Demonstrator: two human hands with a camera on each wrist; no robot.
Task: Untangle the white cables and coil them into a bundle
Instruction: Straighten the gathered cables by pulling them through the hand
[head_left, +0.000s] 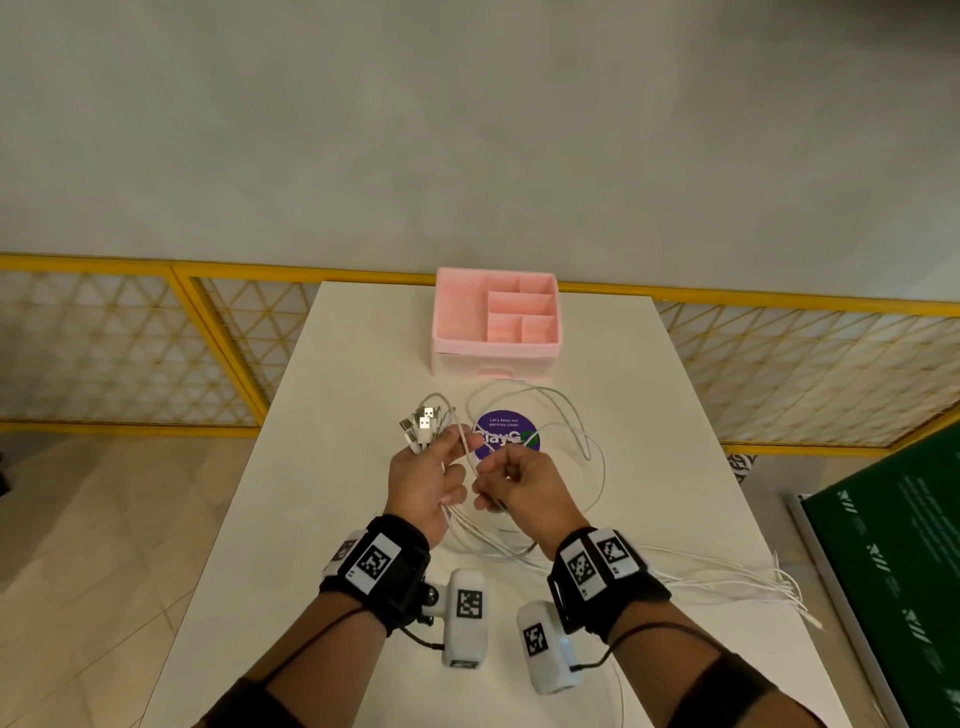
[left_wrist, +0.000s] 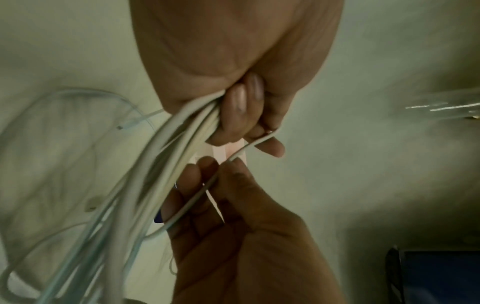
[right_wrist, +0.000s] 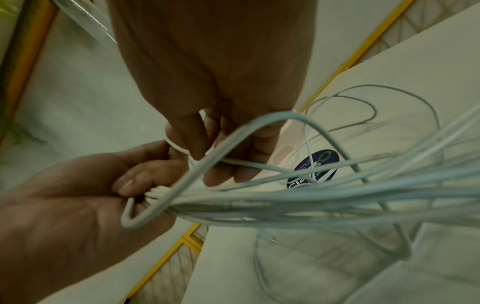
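Observation:
Several white cables (head_left: 545, 558) trail over the white table (head_left: 332, 519). My left hand (head_left: 431, 478) grips a bunch of them, and their USB plug ends (head_left: 423, 423) stick up above its fingers. In the left wrist view the curled fingers (left_wrist: 240, 102) clamp the bunched cables (left_wrist: 182, 139). My right hand (head_left: 511, 480) sits just right of the left, almost touching it, and pinches a single white cable (left_wrist: 233, 156) running between the two hands. In the right wrist view that strand (right_wrist: 182, 149) loops around the right fingers (right_wrist: 192, 135), with the bunch (right_wrist: 311, 197) fanning out to the right.
A pink organiser box (head_left: 496, 325) with several compartments stands at the table's far edge. A round purple sticker (head_left: 506, 434) lies under loose cable loops (head_left: 571, 415). Cable ends (head_left: 789, 592) reach the table's right edge. A yellow lattice railing (head_left: 130, 338) runs behind; a green board (head_left: 893, 571) is at right.

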